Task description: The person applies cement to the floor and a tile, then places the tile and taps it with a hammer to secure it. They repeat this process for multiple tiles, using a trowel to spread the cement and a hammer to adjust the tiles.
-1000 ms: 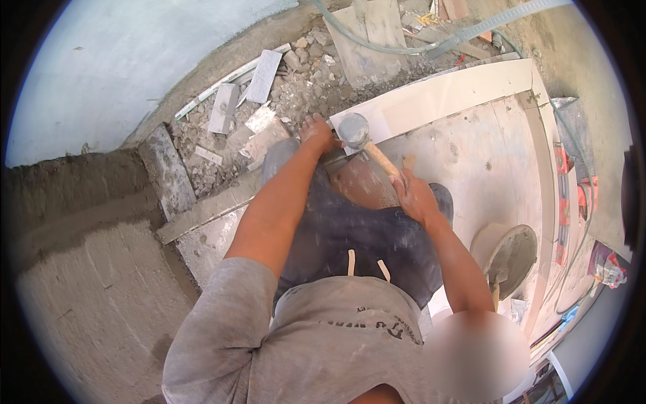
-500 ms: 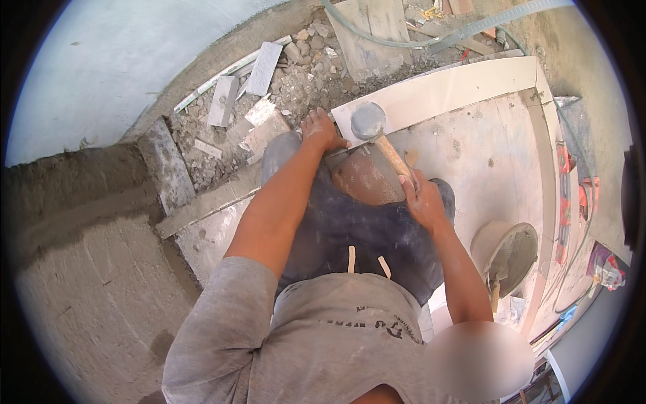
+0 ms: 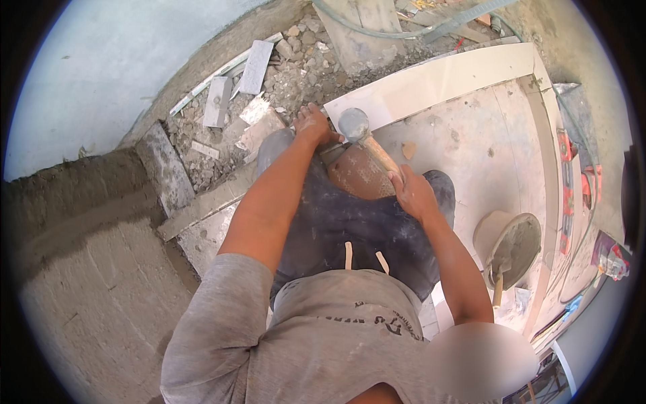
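Note:
My right hand [image 3: 414,194] is closed round the wooden handle of a mallet [image 3: 381,155] with a round grey head. The mallet's head hovers over or rests on the near-left end of a long pale tile strip [image 3: 437,82]; I cannot tell whether they touch. At that same end is my left hand [image 3: 313,125], thumb stretched toward the mallet and fingers spread on the rubble side. Between my knees, beneath the handle, shows a reddish-brown speckled surface [image 3: 360,172], partly hidden.
A bucket of grey mortar [image 3: 515,249] with a wooden-handled tool [image 3: 498,286] in it stands at my right. Past it lies a red level [image 3: 564,195]. Rubble [image 3: 303,74] and loose tile offcuts [image 3: 256,67] fill the strip by the wall. A hose [image 3: 410,34] crosses the far side.
The mallet's head has dropped lower toward the end of the tile strip and looks smaller. My left hand keeps its place by that end. The whole view has shifted slightly.

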`<action>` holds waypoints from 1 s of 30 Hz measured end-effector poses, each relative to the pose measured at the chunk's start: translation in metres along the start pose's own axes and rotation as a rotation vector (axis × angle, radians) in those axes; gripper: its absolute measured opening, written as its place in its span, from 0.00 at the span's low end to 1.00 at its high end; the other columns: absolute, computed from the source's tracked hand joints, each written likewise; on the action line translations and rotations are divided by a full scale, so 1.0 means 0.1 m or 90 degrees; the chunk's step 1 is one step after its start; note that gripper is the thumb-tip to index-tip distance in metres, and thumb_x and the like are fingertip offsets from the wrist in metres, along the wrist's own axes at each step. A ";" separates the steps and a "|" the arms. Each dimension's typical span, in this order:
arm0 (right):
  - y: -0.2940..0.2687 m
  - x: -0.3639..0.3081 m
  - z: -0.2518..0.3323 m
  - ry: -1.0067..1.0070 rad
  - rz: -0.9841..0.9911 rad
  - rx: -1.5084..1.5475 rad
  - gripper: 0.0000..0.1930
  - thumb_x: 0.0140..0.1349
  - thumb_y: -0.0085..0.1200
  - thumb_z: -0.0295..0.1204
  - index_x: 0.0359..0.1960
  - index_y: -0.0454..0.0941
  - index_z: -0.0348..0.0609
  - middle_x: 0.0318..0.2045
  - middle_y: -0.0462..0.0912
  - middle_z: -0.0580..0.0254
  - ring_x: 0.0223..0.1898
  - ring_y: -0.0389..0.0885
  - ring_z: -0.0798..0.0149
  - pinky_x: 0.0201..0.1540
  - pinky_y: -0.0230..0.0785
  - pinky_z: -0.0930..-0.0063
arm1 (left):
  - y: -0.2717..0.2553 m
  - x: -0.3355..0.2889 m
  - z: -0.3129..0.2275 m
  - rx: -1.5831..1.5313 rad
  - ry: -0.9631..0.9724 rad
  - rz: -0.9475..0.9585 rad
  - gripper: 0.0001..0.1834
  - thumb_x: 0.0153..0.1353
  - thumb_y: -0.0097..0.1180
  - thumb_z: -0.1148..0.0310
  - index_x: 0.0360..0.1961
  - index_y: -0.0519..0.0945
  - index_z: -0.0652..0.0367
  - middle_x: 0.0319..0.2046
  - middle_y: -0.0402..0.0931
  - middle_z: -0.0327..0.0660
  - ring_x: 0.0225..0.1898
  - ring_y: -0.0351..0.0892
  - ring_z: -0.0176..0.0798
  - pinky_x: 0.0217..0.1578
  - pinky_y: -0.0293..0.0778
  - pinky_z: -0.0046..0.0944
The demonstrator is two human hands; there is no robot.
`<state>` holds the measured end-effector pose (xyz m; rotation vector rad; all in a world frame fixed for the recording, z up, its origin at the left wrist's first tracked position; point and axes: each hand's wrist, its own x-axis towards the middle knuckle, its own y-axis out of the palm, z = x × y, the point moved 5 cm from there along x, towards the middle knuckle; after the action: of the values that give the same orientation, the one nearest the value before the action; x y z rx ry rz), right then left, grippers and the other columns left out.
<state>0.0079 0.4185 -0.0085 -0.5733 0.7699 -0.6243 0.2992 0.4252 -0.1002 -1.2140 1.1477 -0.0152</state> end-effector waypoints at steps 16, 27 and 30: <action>-0.02 -0.06 -0.17 0.049 0.010 0.092 0.24 0.74 0.43 0.49 0.50 0.72 0.37 0.30 0.83 0.40 0.36 0.82 0.37 0.41 0.71 0.46 | 0.05 0.01 -0.07 0.098 0.099 -0.069 0.73 0.41 0.78 0.43 0.77 0.42 0.62 0.77 0.40 0.56 0.78 0.38 0.57 0.75 0.41 0.55; -0.41 -0.09 -0.58 0.125 -0.256 0.285 0.23 0.73 0.45 0.42 0.59 0.69 0.36 0.31 0.82 0.33 0.37 0.81 0.32 0.42 0.71 0.44 | 0.13 0.03 -1.38 0.251 0.323 -0.156 0.57 0.51 0.70 0.42 0.77 0.52 0.44 0.76 0.44 0.57 0.78 0.41 0.58 0.74 0.39 0.60; -0.44 -0.03 -0.67 0.157 -0.241 0.292 0.23 0.75 0.41 0.43 0.60 0.67 0.39 0.34 0.82 0.36 0.39 0.81 0.34 0.44 0.71 0.43 | 0.08 0.07 -1.47 0.301 0.307 -0.136 0.56 0.52 0.70 0.42 0.77 0.52 0.41 0.76 0.45 0.58 0.78 0.42 0.57 0.74 0.39 0.59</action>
<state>-0.0589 0.3743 -0.0167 -0.2175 0.7200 -1.2003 0.1969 0.3196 -0.0964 -0.9197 1.3228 -0.7357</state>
